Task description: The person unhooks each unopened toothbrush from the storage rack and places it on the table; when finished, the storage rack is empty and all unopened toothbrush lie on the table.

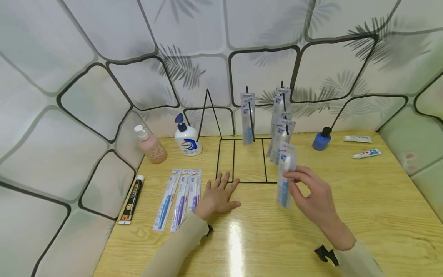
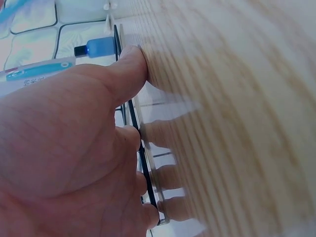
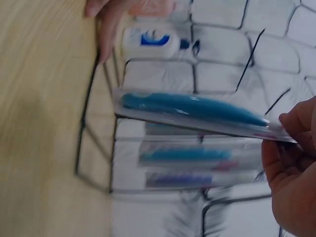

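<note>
My right hand pinches a blue toothbrush in a clear blister pack between thumb and fingers, near its upper part. The pack hangs upright just in front of the black wire rack; the right wrist view shows its blue handle pointing away from the fingers. Packed toothbrushes hang on a middle prong, and several more hang on the right side of the rack. My left hand lies palm down with fingers spread, fingertips at the rack's front base wire.
Three packed toothbrushes lie left of the left hand. Farther left are a black toothpaste tube, a pink pump bottle and a white pump bottle. A blue bottle and two small tubes are at the back right.
</note>
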Motion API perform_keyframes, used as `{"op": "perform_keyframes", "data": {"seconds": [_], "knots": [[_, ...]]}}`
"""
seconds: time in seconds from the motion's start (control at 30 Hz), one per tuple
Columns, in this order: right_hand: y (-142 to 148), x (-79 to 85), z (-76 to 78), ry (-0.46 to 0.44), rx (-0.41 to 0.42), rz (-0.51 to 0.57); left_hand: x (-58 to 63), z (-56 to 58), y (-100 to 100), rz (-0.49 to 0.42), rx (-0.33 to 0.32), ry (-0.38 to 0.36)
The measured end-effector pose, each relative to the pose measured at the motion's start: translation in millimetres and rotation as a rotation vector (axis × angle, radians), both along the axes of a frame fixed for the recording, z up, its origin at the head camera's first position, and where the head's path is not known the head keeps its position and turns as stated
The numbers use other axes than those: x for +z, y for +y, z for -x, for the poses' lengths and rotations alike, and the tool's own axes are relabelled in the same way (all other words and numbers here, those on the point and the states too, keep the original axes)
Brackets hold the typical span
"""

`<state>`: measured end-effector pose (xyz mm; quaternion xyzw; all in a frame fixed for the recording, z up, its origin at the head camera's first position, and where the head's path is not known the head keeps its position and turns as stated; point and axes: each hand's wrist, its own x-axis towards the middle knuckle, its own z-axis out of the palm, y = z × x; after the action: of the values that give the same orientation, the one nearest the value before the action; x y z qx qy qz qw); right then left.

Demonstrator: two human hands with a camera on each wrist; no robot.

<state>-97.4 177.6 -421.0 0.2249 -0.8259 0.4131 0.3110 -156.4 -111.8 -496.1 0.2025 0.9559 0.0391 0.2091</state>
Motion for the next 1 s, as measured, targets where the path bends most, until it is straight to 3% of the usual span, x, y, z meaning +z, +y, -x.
{"op": "perform_keyframes", "data": {"seconds": [0.2, 0.3, 0.4, 0.5, 0.6, 0.73, 1.0], "knots": [[47, -30.5, 6.3, -0.098, -0.091, -0.016, -2.3, 1.5, 0, 0.003, 0.006, -0.006], [63, -42.6, 17.4, -0.258, -0.136, -0.036, -3.0, 1.6, -1, 0.004, 0.012, -0.009], [77, -51.3, 30.8, -0.49, -0.153, -0.083, -3.0, 1.1, 0, 0.003, 0.012, -0.017], [87, -60.3, 45.6, -0.694, -0.125, -0.146, -2.5, 0.6, 1, 0.003, 0.007, -0.022], [93, -69.7, 60.7, -0.821, -0.079, -0.188, -2.2, 0.6, 1, -0.001, 0.006, -0.022], [97, -77.4, 74.5, -0.891, -0.04, -0.245, -1.8, 0.8, 1, -0.003, 0.001, -0.025], [97, -71.4, 84.7, -0.884, -0.081, -0.366, 0.1, 0.9, 0, 0.012, 0.0, -0.023]]}}
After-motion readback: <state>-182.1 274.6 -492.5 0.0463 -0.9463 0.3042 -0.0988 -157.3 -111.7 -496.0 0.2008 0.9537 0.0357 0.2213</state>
